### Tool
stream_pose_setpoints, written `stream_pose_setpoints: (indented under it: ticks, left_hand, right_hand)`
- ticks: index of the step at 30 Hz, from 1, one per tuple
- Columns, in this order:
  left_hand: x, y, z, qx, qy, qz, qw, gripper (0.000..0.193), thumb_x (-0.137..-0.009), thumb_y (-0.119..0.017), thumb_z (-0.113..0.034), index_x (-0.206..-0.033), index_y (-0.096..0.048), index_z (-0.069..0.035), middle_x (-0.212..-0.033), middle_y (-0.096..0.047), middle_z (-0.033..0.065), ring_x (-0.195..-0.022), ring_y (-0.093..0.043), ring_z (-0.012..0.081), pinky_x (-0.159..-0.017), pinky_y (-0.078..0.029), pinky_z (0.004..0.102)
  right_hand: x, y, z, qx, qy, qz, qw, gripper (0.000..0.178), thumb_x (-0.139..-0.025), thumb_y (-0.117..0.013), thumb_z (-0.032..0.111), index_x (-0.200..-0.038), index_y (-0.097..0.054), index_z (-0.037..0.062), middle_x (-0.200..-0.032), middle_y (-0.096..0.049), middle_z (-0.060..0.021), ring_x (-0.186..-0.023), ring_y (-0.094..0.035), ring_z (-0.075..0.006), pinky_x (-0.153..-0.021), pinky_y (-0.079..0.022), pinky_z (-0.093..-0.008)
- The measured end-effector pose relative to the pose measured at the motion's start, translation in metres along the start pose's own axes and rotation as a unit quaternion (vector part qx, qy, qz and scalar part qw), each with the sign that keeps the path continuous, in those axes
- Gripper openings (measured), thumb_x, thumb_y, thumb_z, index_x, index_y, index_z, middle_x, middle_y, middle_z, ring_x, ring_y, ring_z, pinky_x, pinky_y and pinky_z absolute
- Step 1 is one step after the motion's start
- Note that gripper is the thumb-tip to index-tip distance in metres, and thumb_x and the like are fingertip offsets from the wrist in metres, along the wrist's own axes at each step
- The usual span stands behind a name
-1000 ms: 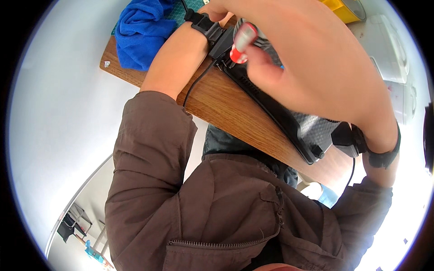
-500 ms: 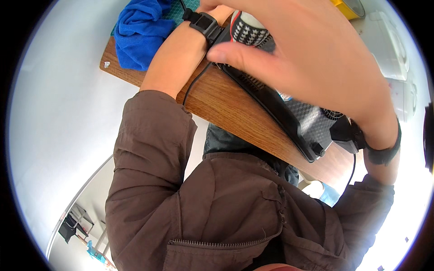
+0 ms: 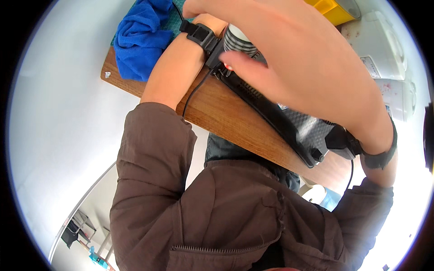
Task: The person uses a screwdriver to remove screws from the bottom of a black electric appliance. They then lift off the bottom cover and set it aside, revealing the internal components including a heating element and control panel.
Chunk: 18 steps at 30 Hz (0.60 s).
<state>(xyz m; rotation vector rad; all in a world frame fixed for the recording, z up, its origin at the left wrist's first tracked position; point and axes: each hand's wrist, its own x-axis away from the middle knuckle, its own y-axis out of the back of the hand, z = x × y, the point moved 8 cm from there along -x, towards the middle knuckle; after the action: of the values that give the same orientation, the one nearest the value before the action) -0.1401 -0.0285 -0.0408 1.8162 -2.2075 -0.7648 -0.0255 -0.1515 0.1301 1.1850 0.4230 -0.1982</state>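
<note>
A round cup-like thing with black and white stripes (image 3: pixel 238 41) shows between my two hands near the top edge. Its full shape is hidden. My right hand (image 3: pixel 275 58) arches over it, thumb and forefinger well apart; the other fingers cannot be made out. A small red and white spot lies by the thumb tip. Beyond its black wrist strap (image 3: pixel 200 36), my left hand (image 3: pixel 210 21) is beside the striped thing, fingers hidden. Beneath my right hand lies a black-framed stand (image 3: pixel 289 128) with a grey textured top (image 3: pixel 312 124).
A crumpled blue cloth (image 3: pixel 140 43) lies on a green mat (image 3: pixel 172 23) at the left of the wooden table (image 3: pixel 235 119). A yellow container (image 3: pixel 330 10) and white lidded boxes (image 3: pixel 375 45) stand at right. Black cords (image 3: pixel 195 90) hang from both wrist straps.
The striped thing's visible side has changed from white stars on black to blurred stripes. My right forefinger has shifted left, and the table appears slightly lower in view.
</note>
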Motion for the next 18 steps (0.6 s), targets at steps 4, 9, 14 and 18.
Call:
stream_pose_setpoints:
  ticks: [4, 9, 14, 18]
  left_hand:
    - [-0.006, -0.007, -0.006, 0.008, -0.014, 0.005, 1.0, 0.067, -0.088, -0.08, -0.033, -0.143, -0.057, -0.003, -0.134, -0.065, 0.0177, -0.115, -0.065, 0.0277, -0.098, -0.052, 0.0385]
    - [0.004, -0.003, -0.005, 0.002, -0.007, -0.005, 1.0, 0.067, -0.088, -0.081, -0.033, -0.143, -0.057, -0.003, -0.135, -0.064, 0.0178, -0.115, -0.065, 0.0278, -0.098, -0.052, 0.0385]
    - [-0.006, -0.008, -0.008, 0.01, -0.021, 0.002, 1.0, 0.068, -0.088, -0.081, -0.033, -0.143, -0.056, -0.003, -0.135, -0.064, 0.0179, -0.115, -0.064, 0.0278, -0.098, -0.053, 0.0385]
    - [0.002, -0.005, -0.009, 0.004, -0.014, -0.008, 1.0, 0.068, -0.088, -0.081, -0.033, -0.144, -0.056, -0.003, -0.135, -0.064, 0.018, -0.115, -0.064, 0.0279, -0.098, -0.053, 0.0385]
  right_hand:
    - [0.006, 0.011, 0.0, 0.001, -0.033, 0.014, 0.999, 0.032, -0.091, -0.065, 0.006, -0.121, -0.057, 0.0, -0.111, -0.064, -0.015, -0.103, -0.065, -0.028, -0.091, -0.052, -0.0362]
    - [0.008, 0.009, 0.0, -0.015, -0.03, 0.013, 0.999, 0.033, -0.091, -0.065, 0.006, -0.122, -0.057, -0.0003, -0.113, -0.064, -0.0149, -0.104, -0.065, -0.0271, -0.092, -0.052, -0.0357]
    - [0.01, 0.011, 0.001, -0.009, -0.048, 0.015, 0.999, 0.034, -0.092, -0.066, 0.006, -0.124, -0.057, -0.0006, -0.114, -0.064, -0.0149, -0.105, -0.066, -0.0263, -0.093, -0.052, -0.0351]
    - [0.009, 0.006, 0.004, -0.014, -0.035, 0.01, 0.999, 0.035, -0.092, -0.066, 0.006, -0.125, -0.057, -0.0008, -0.115, -0.064, -0.0149, -0.106, -0.066, -0.0256, -0.094, -0.052, -0.0347]
